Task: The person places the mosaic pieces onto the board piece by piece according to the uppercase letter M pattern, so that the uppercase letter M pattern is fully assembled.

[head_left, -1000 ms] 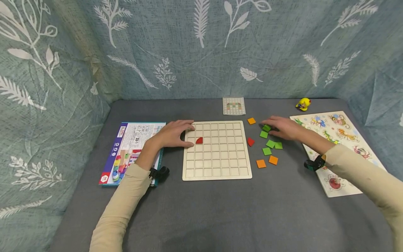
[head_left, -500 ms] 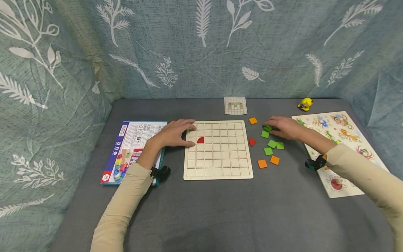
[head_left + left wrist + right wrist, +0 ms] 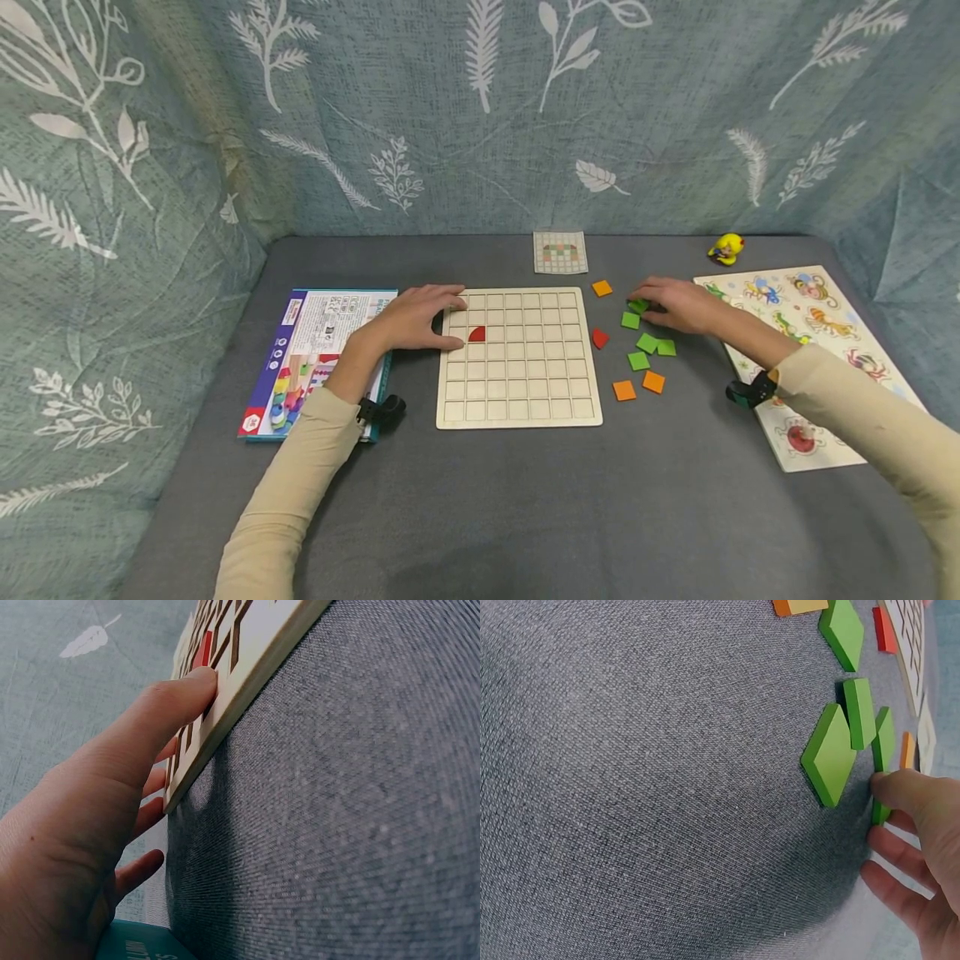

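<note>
My left hand (image 3: 411,319) rests at the left edge of a pale wooden grid board (image 3: 519,367), thumb over the rim and fingers spread near its upper corner. One red quarter-circle piece (image 3: 477,334) sits in a cell beside the thumb. To the board's right, my right hand (image 3: 678,305) pinches a green square tile (image 3: 878,814) between thumb and fingers, which partly hide it. Close to it lie several other green tiles (image 3: 647,342), two of them touching. A red piece (image 3: 599,338) lies between them and the board.
Orange tiles (image 3: 624,391) lie nearest the front, with another orange tile (image 3: 602,287) behind. A pattern card (image 3: 560,252) lies beyond the board. A box (image 3: 315,367) is at left. An animal puzzle board (image 3: 810,358) lies under the right forearm, a yellow toy (image 3: 726,248) behind it.
</note>
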